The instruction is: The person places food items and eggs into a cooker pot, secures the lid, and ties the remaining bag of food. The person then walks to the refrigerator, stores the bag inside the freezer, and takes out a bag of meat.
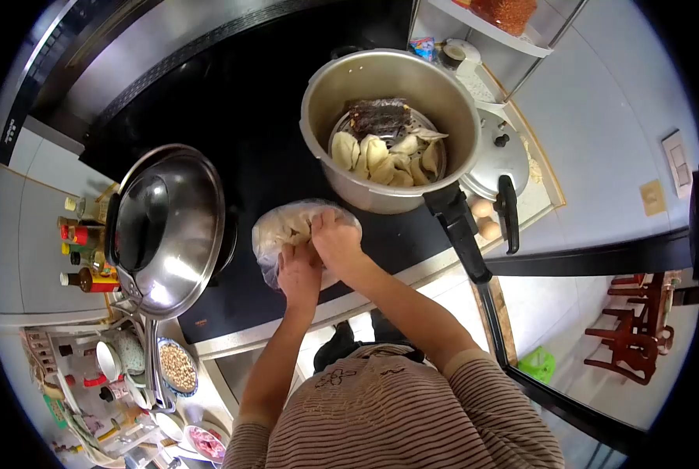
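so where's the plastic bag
In the head view, the bag is on the stovetop under both hands, right of the lidded pan, in front of the pot.

On our black stovetop (pixel 228 313) we have a lidded pan (pixel 181 234) at the left, a deep metal pot (pixel 365 194) at the right, and a plastic bag (pixel 267 234) near the front edge.

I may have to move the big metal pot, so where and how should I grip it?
Grip the pot by its long black handle, wrapping around the middle from the near right. The handle juts toward you, past the edge of the cooktop, while the round wall offers little to close on.
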Demonstrator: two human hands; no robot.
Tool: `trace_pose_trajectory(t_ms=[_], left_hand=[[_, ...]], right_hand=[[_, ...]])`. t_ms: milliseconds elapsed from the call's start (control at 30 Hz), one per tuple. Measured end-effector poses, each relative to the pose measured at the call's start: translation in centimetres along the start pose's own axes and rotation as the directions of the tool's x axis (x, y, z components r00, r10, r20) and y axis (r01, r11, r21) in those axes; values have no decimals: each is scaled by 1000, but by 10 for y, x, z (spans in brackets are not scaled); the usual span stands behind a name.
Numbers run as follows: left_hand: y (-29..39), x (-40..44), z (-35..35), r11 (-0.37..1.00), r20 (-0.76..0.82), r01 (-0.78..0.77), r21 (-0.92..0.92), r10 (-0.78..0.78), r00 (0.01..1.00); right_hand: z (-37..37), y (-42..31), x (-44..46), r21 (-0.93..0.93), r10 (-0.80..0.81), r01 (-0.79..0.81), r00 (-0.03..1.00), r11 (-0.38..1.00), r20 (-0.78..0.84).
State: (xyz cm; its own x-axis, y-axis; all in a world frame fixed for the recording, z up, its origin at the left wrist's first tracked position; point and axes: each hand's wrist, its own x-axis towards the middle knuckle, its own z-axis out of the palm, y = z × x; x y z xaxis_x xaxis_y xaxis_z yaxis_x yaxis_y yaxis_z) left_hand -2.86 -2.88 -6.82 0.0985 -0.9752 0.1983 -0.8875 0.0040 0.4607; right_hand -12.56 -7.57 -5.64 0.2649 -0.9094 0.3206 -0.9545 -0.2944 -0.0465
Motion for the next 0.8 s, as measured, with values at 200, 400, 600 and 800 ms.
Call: trace_pose_trajectory(t_ms=[200,400,600,800], left_hand=[[-3,-11,11,999,1,21,-48,-21,1000],[2,-15,11,997,-111,-68,-48,63,992],[2,-13,6,995,-172,-100,-25,94,981],[23,-21,-41,837,-45,214,-504,-273,961]], right_hand=[[-18,14,-6,133,-85,80,996,988,28],[-90,24,-36,558,-159,111,986,822,38],[-208,112,-26,499,-153,252,961,829,-230],[-213,212,55,146,-125,125,992,981,-6]])
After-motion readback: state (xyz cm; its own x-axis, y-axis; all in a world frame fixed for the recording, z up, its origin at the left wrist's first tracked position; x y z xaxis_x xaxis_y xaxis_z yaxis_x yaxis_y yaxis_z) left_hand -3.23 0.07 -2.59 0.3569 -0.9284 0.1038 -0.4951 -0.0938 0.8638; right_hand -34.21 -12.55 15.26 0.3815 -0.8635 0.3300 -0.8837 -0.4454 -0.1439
